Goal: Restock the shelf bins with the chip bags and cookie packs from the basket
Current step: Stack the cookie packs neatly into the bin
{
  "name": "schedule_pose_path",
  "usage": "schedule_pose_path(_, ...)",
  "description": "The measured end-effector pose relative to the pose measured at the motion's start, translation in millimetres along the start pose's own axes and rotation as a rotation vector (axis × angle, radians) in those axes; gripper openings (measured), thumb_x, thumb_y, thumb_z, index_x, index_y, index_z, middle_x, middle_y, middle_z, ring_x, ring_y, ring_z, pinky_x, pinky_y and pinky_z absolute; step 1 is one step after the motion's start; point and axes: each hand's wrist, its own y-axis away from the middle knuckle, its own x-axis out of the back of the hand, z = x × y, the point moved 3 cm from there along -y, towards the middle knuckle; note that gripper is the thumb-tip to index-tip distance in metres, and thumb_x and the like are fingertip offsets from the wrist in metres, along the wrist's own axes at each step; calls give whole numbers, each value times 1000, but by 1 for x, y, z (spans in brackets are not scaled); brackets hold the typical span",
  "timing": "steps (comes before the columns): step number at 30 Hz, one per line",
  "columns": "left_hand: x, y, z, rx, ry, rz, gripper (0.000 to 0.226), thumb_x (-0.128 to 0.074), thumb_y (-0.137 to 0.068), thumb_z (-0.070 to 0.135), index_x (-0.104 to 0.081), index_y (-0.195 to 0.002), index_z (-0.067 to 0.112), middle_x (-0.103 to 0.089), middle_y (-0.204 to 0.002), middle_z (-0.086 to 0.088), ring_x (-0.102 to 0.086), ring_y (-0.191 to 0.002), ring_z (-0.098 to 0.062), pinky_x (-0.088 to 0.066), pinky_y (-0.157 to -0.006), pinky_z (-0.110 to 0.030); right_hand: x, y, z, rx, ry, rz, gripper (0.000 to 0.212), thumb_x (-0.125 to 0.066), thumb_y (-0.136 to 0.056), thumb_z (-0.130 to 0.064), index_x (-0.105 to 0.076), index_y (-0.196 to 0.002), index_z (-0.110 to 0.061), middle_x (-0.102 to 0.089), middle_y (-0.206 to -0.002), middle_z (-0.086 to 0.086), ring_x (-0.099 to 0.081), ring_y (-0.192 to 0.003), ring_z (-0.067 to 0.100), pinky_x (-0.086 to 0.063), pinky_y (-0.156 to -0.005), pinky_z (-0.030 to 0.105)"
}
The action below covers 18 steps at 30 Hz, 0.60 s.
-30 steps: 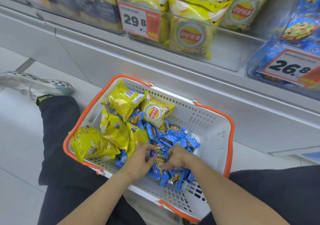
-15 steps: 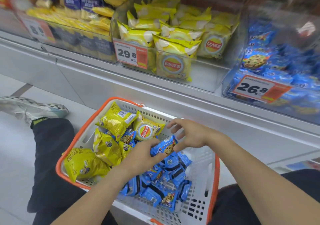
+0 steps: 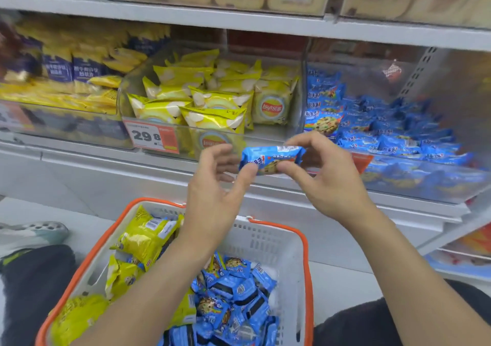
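The right hand (image 3: 329,178) pinches a blue cookie pack (image 3: 272,158) between thumb and curled fingers at the pack's right end; the left hand (image 3: 215,186) touches its left end with the thumb tip, the other fingers loosely spread and half curled behind it. The pack lies roughly level, held in the air between the two hands, just in front of the shelf edge — above the basket and near the front lip of the bins. At 2 o'clock from the pack stands the clear cookie bin (image 3: 414,183), piled with matching blue packs. At 11 o'clock is the chip bin (image 3: 186,130) of yellow bags, with a price tag (image 3: 151,135) reading 29.8 on its front. At 6 o'clock sits the white basket (image 3: 268,236) with an orange rim — yellow chip bags (image 3: 146,236) on its left side, blue cookie packs (image 3: 233,292) heaped on its right
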Motion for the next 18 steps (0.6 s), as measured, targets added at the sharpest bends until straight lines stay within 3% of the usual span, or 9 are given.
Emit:
schedule_pose_path(2, -15, -10, 12, -103, -51, -26, 38, -65, -91, 35, -54, -123, 17, -64, -110, 7, -62, -103, -8, -51, -88, -26, 22, -3, -2, 54, -8, 173, 32, -76, -86, -16, -55, -99, -36, -66, -94, -16, -66, -81, 13, -55, -75, 30)
schedule_pose_path(5, -38, -20, 23, -273, -178, -51, 38, -60, -88, 16, -56, -125, 11, -61, -116, 1, -58, -110, -12, -47, -94, -30, 53, -5, 4, 88, 45, 418, 31, -72, -90, -18, -52, -106, -35, -62, -99, -20, -65, -88, 13, -53, -80, 33)
schedule_pose_path(8, -64, -29, 26, -384, -322, -109, 48, -58, -83, 15, -53, -130, 7, -56, -125, -4, -53, -120, -18, -43, -102, -35, 78, -8, 20, 24, 10, 540, 33, -72, -90, -19, -50, -111, -33, -62, -104, -9, -64, -85, 18, -52, -75, 35)
schedule_pose_path(12, -92, -38, 22, -419, -427, -193, 62, -57, -83, 26, -45, -141, 6, -52, -135, -6, -47, -127, -21, -35, -107, -30, 94, -19, 40, -125, 122, 478, 32, -74, -88, -24, -50, -108, -32, -66, -97, -2, -68, -79, 19, -53, -70, 30)
schedule_pose_path(18, -103, -38, 10, -493, -522, -126, 64, -65, -86, 23, -44, -145, 11, -53, -140, 0, -48, -127, -15, -34, -102, -30, 89, -39, 54, -230, 265, 240, 28, -81, -81, -26, -58, -97, -31, -66, -80, -5, -66, -64, 15, -50, -65, 31)
